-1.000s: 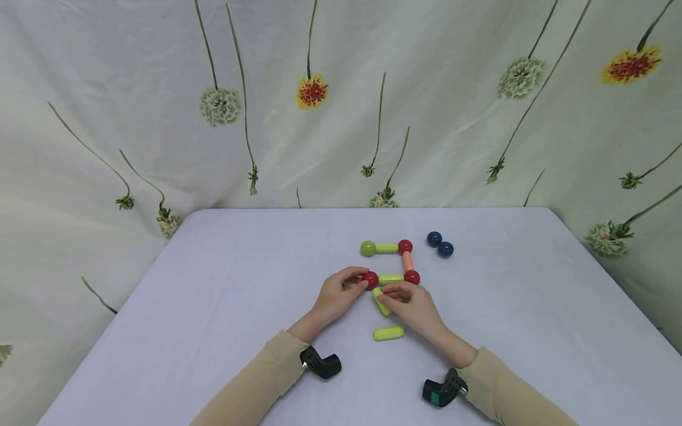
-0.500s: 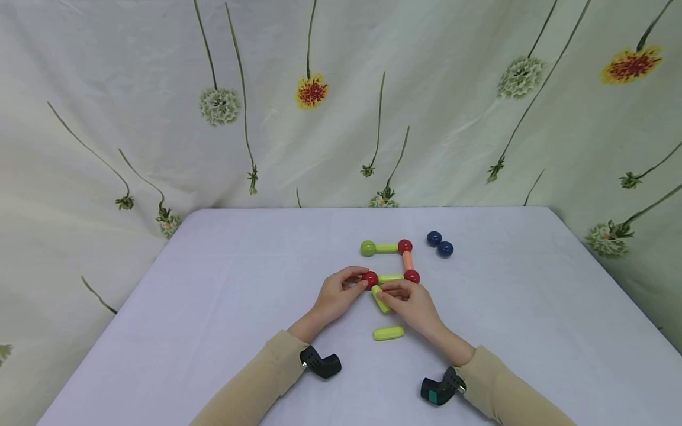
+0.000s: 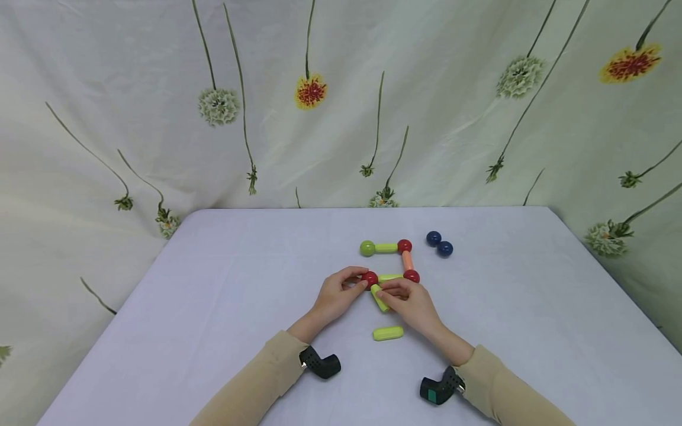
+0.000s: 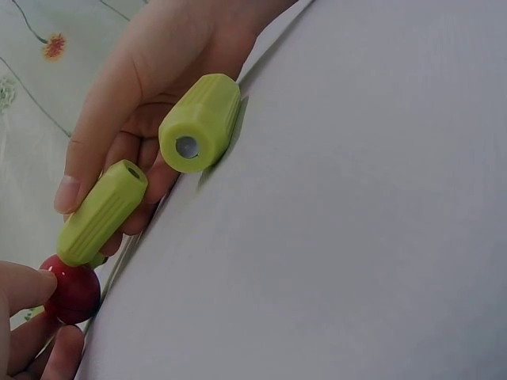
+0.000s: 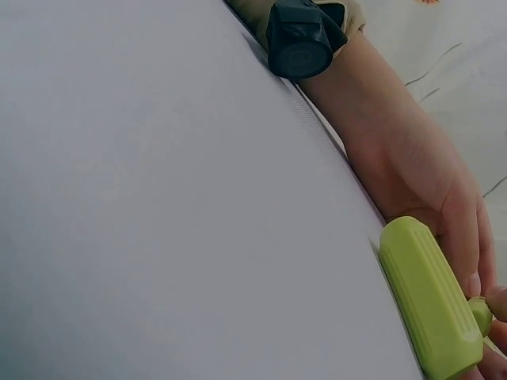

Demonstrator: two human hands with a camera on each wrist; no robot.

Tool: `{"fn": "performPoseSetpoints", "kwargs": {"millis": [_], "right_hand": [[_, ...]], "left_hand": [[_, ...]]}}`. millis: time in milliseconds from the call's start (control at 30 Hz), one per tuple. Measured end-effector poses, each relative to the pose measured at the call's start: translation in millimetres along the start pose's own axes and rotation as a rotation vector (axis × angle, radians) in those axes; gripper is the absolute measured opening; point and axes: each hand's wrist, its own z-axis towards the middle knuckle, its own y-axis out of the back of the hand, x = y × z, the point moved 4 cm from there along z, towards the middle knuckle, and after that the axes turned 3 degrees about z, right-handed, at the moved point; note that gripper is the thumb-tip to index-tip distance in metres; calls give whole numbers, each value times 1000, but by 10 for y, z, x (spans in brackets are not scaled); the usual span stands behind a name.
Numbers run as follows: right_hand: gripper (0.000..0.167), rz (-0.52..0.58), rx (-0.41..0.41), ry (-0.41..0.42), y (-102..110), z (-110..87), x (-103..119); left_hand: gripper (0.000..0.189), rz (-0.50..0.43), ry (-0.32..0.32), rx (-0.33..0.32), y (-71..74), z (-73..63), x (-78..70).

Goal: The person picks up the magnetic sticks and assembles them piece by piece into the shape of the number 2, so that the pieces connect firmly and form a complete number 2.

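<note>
on the pale surface (image 3: 240, 284), we see the left hand (image 3: 339, 291) pinching a red ball (image 3: 370, 279) and the right hand (image 3: 410, 302) pinching a lime rod (image 4: 103, 214), one end right at that ball; we cannot tell whether they are joined. from the ball, a second lime rod (image 3: 390, 277) leads to a near corner ball (image 3: 411, 276), then an orange rod (image 3: 407, 260), a far corner ball (image 3: 405, 245), a third lime rod (image 3: 386, 248) and a green ball (image 3: 367, 248). two blue balls (image 3: 444, 249) sit just beside each other, beyond the right hand. nearer us lies a loose lime rod (image 3: 388, 333), a round silvery piece (image 4: 186, 147) set in its end.
</note>
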Motion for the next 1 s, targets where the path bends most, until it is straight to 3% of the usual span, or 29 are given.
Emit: {"fn": "performPoseSetpoints", "kwargs": {"millis": [1000], "right_hand": [[23,19,-10,-20,3,1,-17]], "left_hand": [[26,-8,-11,4,2,-14,-15]]}}
